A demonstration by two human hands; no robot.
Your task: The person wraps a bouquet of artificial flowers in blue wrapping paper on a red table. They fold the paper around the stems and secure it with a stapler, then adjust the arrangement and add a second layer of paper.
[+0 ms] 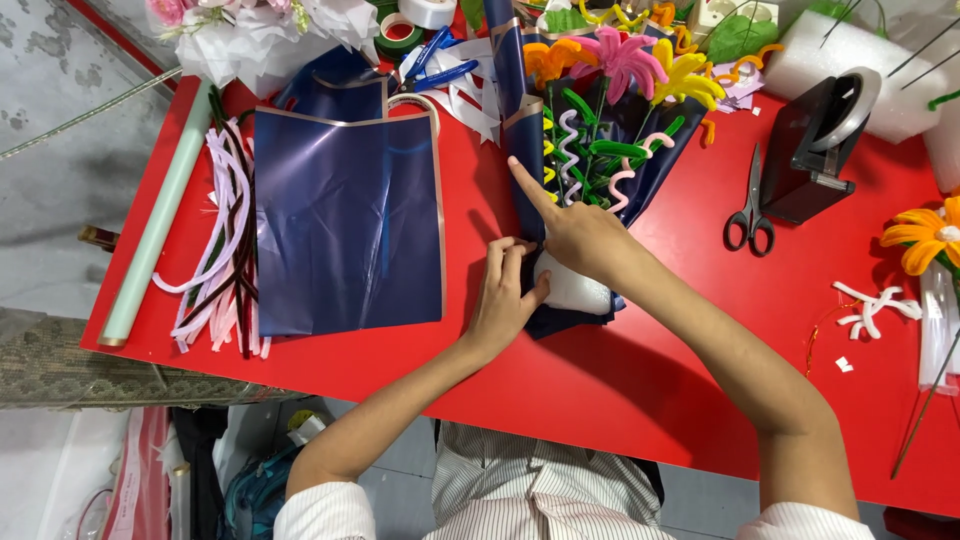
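Wrapping step in hand, by judgement. Left hand [503,297] pinches the navy wrap edge at the bouquet [600,130] base, mid-bench [640,400]. Right hand [575,230] presses the fold, index finger extended, grasping nothing. Next move calls for tape from the dispenser [815,145], far right.

A craft or florist's workbench is shown: a red table [640,400] is covered with wrapping sheets [345,220], pipe cleaners [225,250], a bouquet [610,110], scissors [750,215], a tape dispenser [815,150] and tape rolls [400,35].
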